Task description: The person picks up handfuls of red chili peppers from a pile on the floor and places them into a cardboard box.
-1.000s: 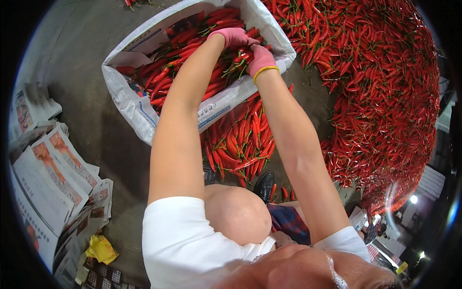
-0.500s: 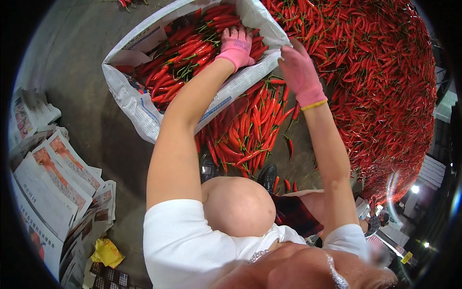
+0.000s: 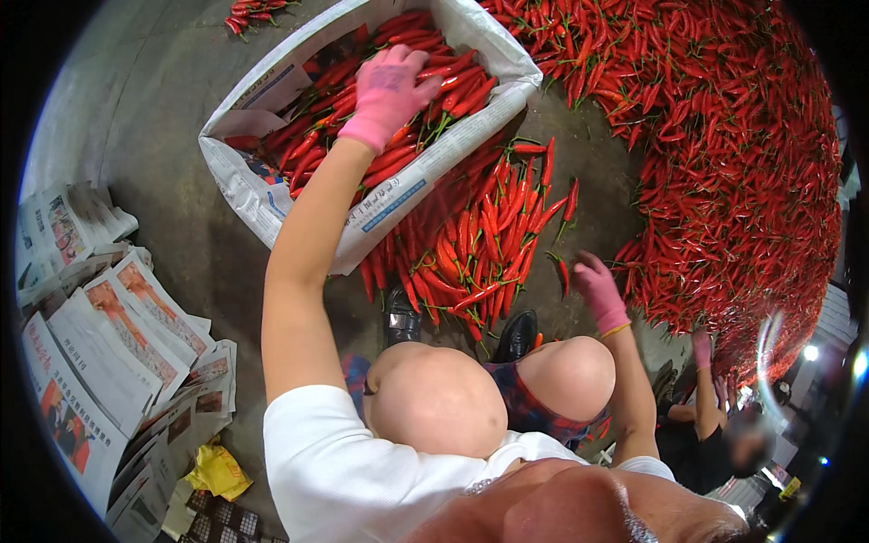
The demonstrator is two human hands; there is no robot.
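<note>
My left hand [image 3: 391, 95], in a pink glove, rests on the red chillies [image 3: 317, 149] inside a box-shaped container [image 3: 398, 204] lined or wrapped with newspaper. Its fingers are spread over the chillies and its thumb stands apart. My right hand [image 3: 602, 291], also pink-gloved, is low beside my right knee. Its fingers are loosely bent and I see nothing held in them. A single chilli [image 3: 561, 274] lies just left of those fingertips. Between the container and my shoes is a loose pile of chillies [image 3: 471, 244].
A large heap of chillies [image 3: 724, 181] covers the right side. Stacked newspapers [image 3: 118, 335] and a yellow crumpled wrapper [image 3: 217, 471] lie at the left. A few chillies [image 3: 258, 13] are on the floor at the top. Another person's gloved hand [image 3: 701, 348] shows at the lower right.
My right hand has dropped from the container's near right corner toward my knee. The left hand has shifted left and nearer over the chillies. Another person has come into view at lower right.
</note>
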